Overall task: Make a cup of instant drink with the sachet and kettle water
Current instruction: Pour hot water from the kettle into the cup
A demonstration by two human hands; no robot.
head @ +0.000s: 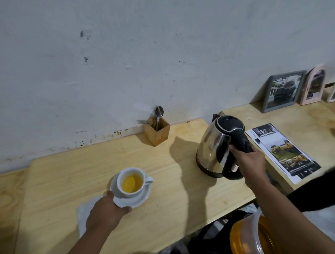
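A white cup point(125, 189) holding yellow-orange liquid stands on a white saucer point(141, 199) on the wooden table point(69, 172). My left hand point(104, 212) grips the saucer's near left rim. To the right, a steel kettle point(213, 144) with a black lid and handle stands upright on the table, and my right hand point(249, 161) is closed around its handle. No sachet can be seen.
A wooden holder point(157, 132) with a spoon and fork stands by the wall. A white cloth point(83, 215) lies under my left hand. A printed leaflet point(281, 151) and framed pictures point(283, 90) sit at right. An orange-lidded container point(248, 238) is below the table edge.
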